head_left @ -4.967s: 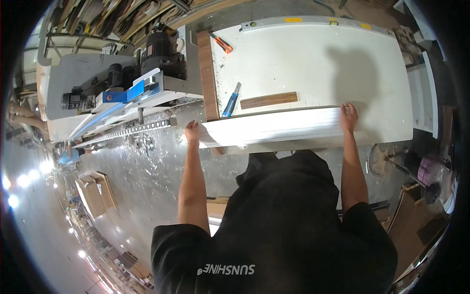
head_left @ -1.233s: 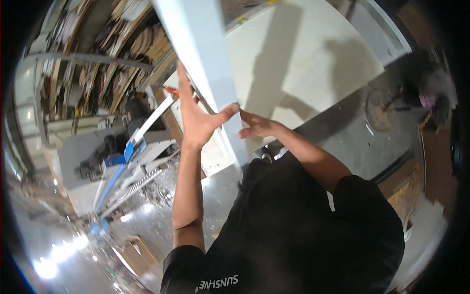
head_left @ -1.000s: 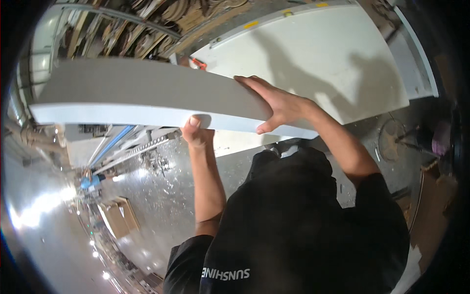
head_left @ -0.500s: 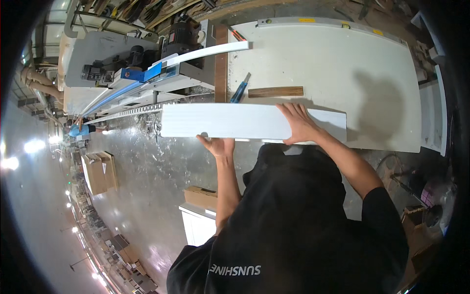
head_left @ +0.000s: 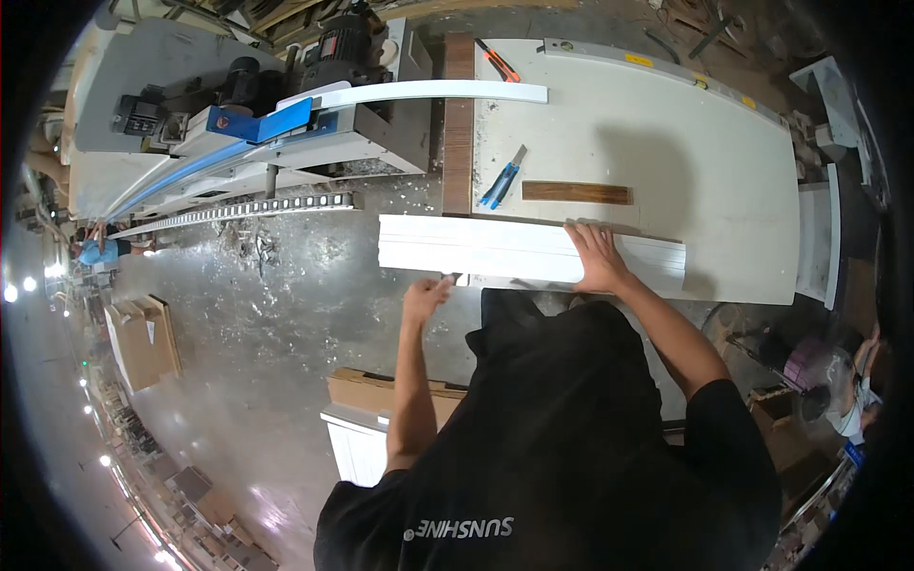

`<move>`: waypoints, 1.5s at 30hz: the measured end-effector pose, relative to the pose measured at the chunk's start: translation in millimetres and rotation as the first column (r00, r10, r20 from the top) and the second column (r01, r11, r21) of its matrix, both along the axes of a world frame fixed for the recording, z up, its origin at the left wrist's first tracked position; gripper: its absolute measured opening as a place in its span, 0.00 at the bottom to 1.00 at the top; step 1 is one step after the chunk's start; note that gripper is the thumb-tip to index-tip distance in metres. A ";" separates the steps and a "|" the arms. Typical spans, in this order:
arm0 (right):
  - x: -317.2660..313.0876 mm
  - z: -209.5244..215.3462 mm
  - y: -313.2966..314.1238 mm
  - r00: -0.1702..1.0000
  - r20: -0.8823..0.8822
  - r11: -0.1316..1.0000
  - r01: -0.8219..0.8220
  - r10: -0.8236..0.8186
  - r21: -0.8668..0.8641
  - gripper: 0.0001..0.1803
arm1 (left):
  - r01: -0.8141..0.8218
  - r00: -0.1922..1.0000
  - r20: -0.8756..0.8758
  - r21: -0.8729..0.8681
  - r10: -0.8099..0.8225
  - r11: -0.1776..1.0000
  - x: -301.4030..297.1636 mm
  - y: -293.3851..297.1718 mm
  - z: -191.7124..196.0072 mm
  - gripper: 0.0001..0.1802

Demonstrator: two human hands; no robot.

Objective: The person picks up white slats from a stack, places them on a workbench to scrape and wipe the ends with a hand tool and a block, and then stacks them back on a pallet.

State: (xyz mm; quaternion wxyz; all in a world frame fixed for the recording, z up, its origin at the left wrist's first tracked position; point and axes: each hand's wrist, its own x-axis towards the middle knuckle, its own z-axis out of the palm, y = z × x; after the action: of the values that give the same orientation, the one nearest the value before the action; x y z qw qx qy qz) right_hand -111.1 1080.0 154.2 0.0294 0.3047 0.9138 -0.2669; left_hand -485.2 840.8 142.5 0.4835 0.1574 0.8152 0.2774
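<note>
White grooved panel [head_left: 476, 244] lengthwise at the near edge of the worktable [head_left: 562, 114], right hand [head_left: 597, 259] on top.
Right hand lies spread over the panel's right half, fingers apart, apparently steadying rather than clasping; left hand [head_left: 427, 297] is partly curled just below the near edge, a small dark item [head_left: 454, 279] by its fingertips, grip not determinable. Step in hand, as judged: positioning the panel. Any further shift would call for support under its left end, which juts past the brown strip [head_left: 459, 133]. Blue knife [head_left: 503, 179] and short wooden piece [head_left: 576, 193] limit movement just beyond the far edge; wider room lies between them and the spirit level [head_left: 666, 71] at the rear.
</note>
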 end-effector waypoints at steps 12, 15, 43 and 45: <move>-4.0 -8.1 -8.9 0.998 0.060 0.991 -0.009 0.001 0.131 0.75 | 0.767 0.549 -0.721 0.232 -0.423 0.599 90.9 213.9 35.8 0.24; -7.0 -2.7 -8.2 1.000 -0.017 0.994 -0.003 0.005 0.110 0.76 | 0.887 0.296 -0.800 0.026 -0.523 0.461 130.2 257.7 -10.1 0.39; 90.4 -21.8 -26.5 0.962 -0.147 0.935 0.260 -0.230 0.241 0.64 | -0.370 0.929 0.115 0.261 0.352 0.892 55.0 43.5 70.3 0.14; 84.8 -8.5 -23.9 0.943 -0.205 0.951 0.289 -0.263 0.111 0.62 | -0.354 0.935 0.103 0.292 0.339 0.888 36.1 27.4 60.4 0.12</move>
State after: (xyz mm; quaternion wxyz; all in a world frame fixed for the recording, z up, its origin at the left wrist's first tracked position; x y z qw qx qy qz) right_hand -26.3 1056.2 145.7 -0.1158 0.4048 0.8770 -0.2314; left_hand -449.1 868.1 203.0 0.4157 0.0757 0.7651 0.4858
